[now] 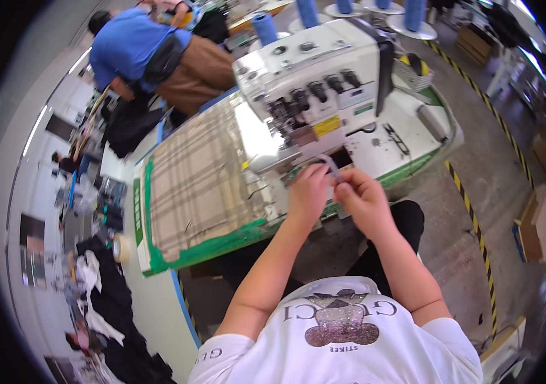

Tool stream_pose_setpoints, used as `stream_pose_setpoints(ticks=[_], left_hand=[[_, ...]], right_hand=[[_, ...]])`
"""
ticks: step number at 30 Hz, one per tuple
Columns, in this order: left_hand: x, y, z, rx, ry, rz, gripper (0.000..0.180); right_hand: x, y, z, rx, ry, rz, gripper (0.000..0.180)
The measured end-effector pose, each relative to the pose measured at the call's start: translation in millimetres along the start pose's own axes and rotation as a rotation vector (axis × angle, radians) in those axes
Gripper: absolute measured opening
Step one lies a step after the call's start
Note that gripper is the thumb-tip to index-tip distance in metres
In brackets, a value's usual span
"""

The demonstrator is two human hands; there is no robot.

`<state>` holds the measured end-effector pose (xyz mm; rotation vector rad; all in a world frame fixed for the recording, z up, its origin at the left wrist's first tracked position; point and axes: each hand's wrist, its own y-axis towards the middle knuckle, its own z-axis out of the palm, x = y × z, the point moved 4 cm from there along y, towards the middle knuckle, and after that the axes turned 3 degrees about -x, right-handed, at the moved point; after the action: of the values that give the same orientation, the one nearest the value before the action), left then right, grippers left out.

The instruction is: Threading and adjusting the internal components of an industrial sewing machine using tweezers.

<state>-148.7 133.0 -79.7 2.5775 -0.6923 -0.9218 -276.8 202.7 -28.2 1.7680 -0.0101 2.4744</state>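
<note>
A white overlock sewing machine (324,83) stands in front of me. My left hand (308,195) is at its front edge, fingers bent and pressed together near the stitching area; what they hold is hidden. Close beside it, my right hand (364,200) pinches a narrow pale strip (332,165) between thumb and forefinger. This strip curves up in a small arc from the right fingertips toward the left ones. It is too small and blurred to tell its material.
Left of the machine lies a checked beige tabletop cover (189,182) edged with green tape (221,242). Blue thread cones (308,11) stand behind the machine. Small metal tools (395,139) lie at its right. A person in blue (135,48) bends over at the far left.
</note>
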Motion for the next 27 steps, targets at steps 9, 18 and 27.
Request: stream_pose_setpoints(ticks=[9, 18, 27], left_hand=[[-32, -17, -2, 0.16, -1.461, -0.872, 0.034], [-20, -50, 1, -0.045, -1.311, -0.849, 0.023], [-26, -83, 6, 0.014, -1.07, -0.767, 0.025]], right_hand=[[-47, -81, -57, -0.064, -0.283, 0.132, 0.009], [-72, -169, -216, -0.356, -0.423, 0.118, 0.01], [11, -215, -411, -1.219, -1.123, -0.331, 0.017]])
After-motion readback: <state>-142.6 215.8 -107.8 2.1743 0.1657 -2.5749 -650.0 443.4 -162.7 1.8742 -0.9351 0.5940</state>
